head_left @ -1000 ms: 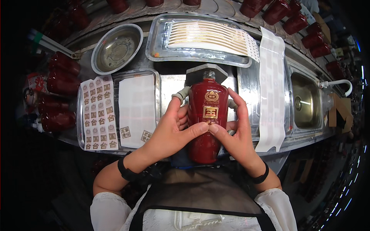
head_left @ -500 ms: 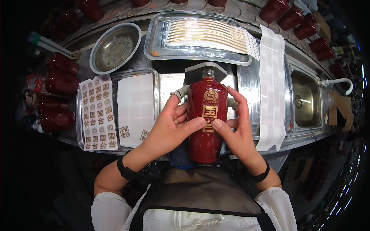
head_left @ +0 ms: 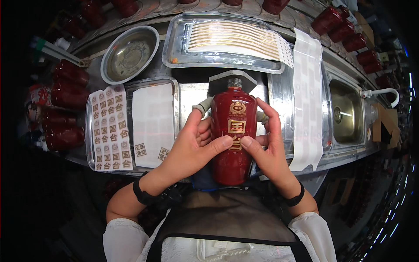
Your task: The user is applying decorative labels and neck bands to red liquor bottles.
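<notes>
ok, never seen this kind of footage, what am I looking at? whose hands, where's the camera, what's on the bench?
There is no machine here: a person works with bare hands, filmed by a fisheye camera worn on their head and looking down, so straight edges bend near the rim. The left hand and right hand both hold a dark red glazed bottle, thumbs pressing on a gold sticker on its front. On the metal bench, a tray at the left holds a sheet of square gold stickers and a mostly used backing sheet. Further back sit a steel bowl and a tray of gold strip labels. A small sink is at the right, and more red bottles stand at the sides.
</notes>
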